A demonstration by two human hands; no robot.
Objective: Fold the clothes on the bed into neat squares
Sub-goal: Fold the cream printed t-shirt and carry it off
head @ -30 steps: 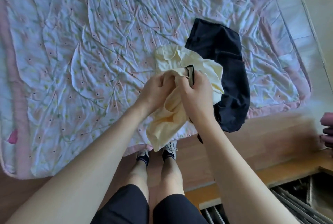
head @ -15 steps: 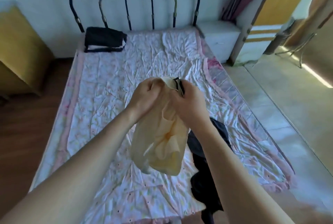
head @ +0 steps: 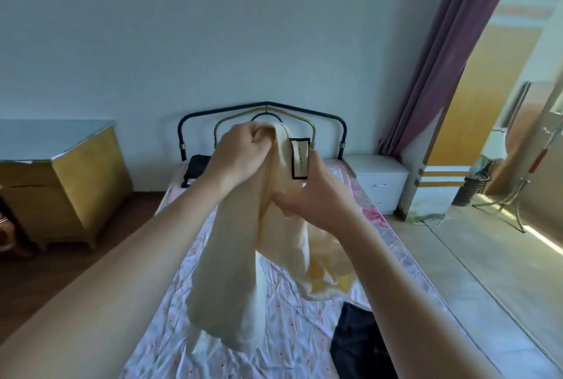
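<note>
I hold a pale cream garment (head: 231,281) up in the air above the bed (head: 298,333). My left hand (head: 240,154) is clenched on its top edge, next to a black-bordered label (head: 300,158). My right hand (head: 316,202) grips the cloth a little lower and to the right. The garment hangs down bunched and twisted, its lower end dangling over the flowered sheet. A dark navy garment (head: 359,345) lies crumpled on the bed at the lower right. A folded black garment (head: 196,167) rests near the headboard, partly hidden by my left arm.
A black and brass metal headboard (head: 265,118) stands against the wall. A yellow wooden dresser (head: 70,186) is on the left, a white nightstand (head: 377,180) on the right. A purple curtain (head: 444,52) and a metal stand (head: 515,196) are farther right on the tiled floor.
My view has tilted up from the bed to the wall. Both hands have raised the cream garment higher, and my right hand has slid lower on the cloth, apart from the left.
</note>
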